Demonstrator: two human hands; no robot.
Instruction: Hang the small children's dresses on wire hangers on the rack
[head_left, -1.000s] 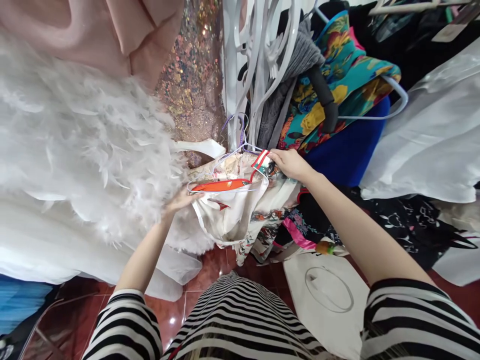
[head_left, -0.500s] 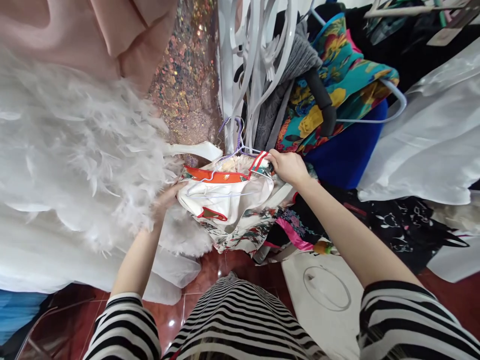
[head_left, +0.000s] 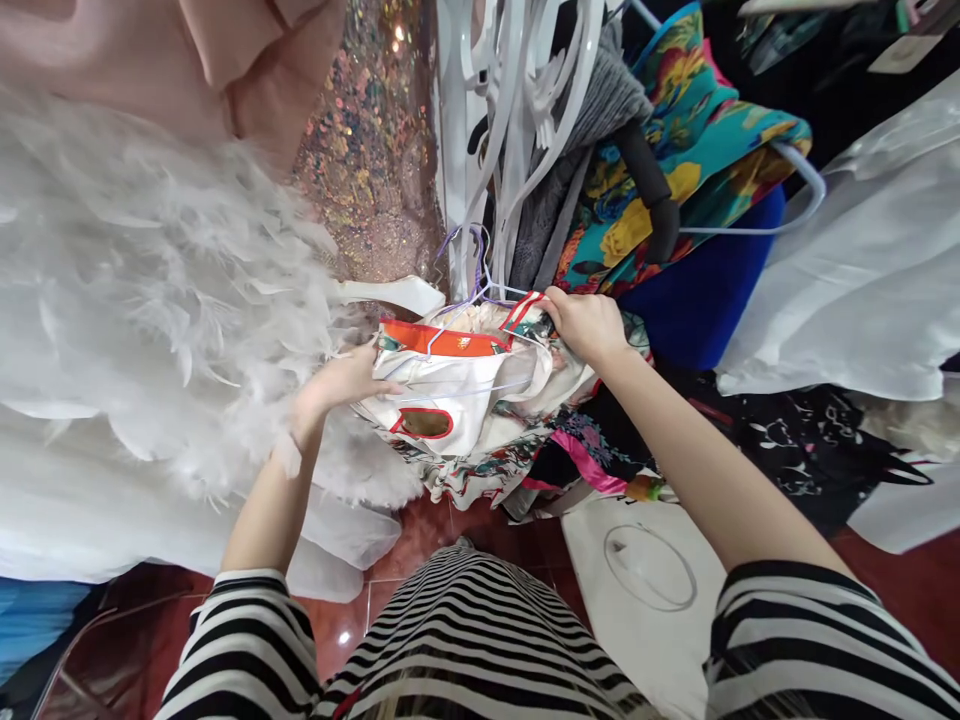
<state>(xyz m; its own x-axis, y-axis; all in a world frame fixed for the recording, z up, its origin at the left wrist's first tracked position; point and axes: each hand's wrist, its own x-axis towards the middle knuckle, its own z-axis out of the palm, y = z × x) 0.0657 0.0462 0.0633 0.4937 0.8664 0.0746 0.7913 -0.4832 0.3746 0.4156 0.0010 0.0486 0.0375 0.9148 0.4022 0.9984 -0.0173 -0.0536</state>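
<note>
The dress's (head_left: 474, 392) red-edged hole (head_left: 426, 424) shows rounder now, cloth better spread; left hand (head_left: 339, 380) grips its side, right hand (head_left: 591, 326) its striped trim (head_left: 523, 311).

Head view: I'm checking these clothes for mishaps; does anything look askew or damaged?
The pale wire hanger looks askew: part of it crosses outside the orange band of the white garment, not inside. No damage is evident.

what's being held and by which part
The white garment, pinched at its red-and-white striped edge by the right hand. The left hand is at its opposite side; its hold there is unclear.
</note>
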